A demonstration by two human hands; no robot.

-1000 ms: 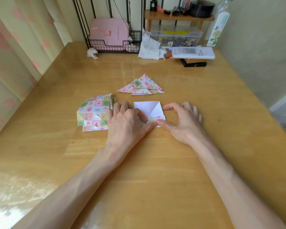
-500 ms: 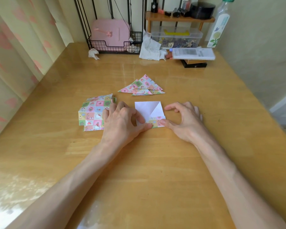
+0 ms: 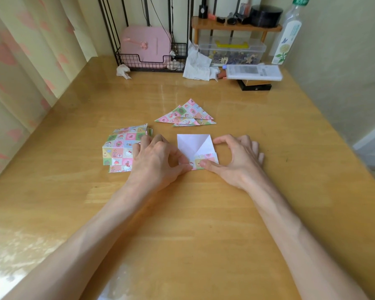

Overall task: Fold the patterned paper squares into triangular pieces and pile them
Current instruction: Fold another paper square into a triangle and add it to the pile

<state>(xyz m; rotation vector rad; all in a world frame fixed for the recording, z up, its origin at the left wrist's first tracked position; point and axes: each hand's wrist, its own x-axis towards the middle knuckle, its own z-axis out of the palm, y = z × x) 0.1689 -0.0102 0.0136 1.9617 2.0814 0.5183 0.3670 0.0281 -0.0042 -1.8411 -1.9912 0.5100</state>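
A paper square [image 3: 193,146] lies white side up in the middle of the wooden table [image 3: 204,213], its near edge folded up as a patterned strip. My left hand [image 3: 158,161] pinches the strip's lower left corner between thumb and curled fingers. My right hand [image 3: 240,161] presses its thumb flat on the strip, and its other fingers arch beside the paper's right edge. A stack of unfolded patterned squares [image 3: 121,146] sits just left of my left hand. Beyond the paper lies a pile of folded triangles [image 3: 185,115].
Along the far edge stand a wire basket with a pink case [image 3: 146,48], crumpled tissues [image 3: 197,63], a clear plastic box [image 3: 232,50] under a small wooden shelf, a white flat box [image 3: 253,72] and a bottle [image 3: 288,33]. A curtain hangs at the left.
My right thumb has slid left along the folded strip. My left hand has drawn back a little to the left, uncovering more of the white paper.
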